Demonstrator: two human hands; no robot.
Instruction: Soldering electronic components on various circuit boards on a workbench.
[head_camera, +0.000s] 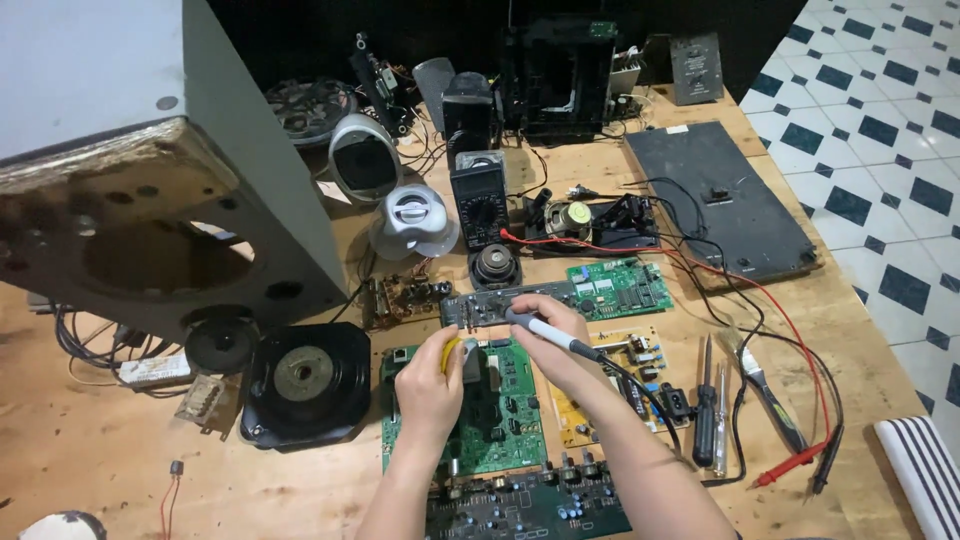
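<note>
Head view looks down on a wooden table (120, 470) full of electronic parts. The right hand (550, 325) is closed around a soldering iron (550, 333) with a grey and white handle; the handle passes between the thumb and the other fingers, and its front end points left, toward a long dark circuit strip (520, 300) that lies just above the knuckles. The tip itself is too small to make out. The left hand (430, 385) is curled narrow around a small yellow thing (451, 352); only a bit of yellow shows between the fingers, so I cannot tell what it is. This hand rests over a green circuit board (500, 420), which it covers partly. A second green board (620, 285) lies just right of the strip, and a yellow board (610, 385) is half hidden under the right forearm. A black multimeter (480, 205) stands behind the strip, with a red probe lead (790, 465) running to the right edge. A dark flat panel (720, 200) lies farther right. A large grey speaker box (150, 150) fills the left side and is cut off by the frame. Another dark board (520, 505) at the bottom is cut off as well.
</note>
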